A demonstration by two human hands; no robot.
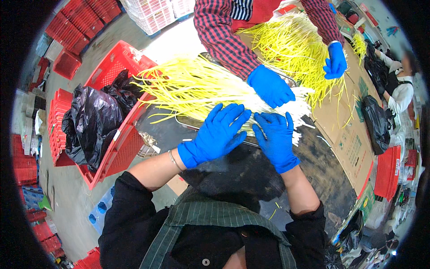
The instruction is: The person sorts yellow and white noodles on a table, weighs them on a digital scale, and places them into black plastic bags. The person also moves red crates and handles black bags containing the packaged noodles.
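A broad bundle of yellow chives (201, 80) with white stems lies across a metal tray (188, 121) on a dark table. My left hand (215, 132), in a blue glove, rests on the near edge of the bundle with its fingers spread. Beside it, my right hand (275, 136), also gloved in blue, touches the white stems with bent fingers; whether it grips any is hidden. A co-worker's gloved hand (272, 86) presses on the stems from the far side. The co-worker's other gloved hand (335, 62) is over a larger heap of yellow chives (289, 43).
At the left, a red plastic crate (117, 144) holds black plastic bags (95, 117). Flattened cardboard (352, 148) covers the table's right side, with a black bag (374, 124) beyond it. White crates (151, 16) stand at the back. Another person (401, 90) is at the far right.
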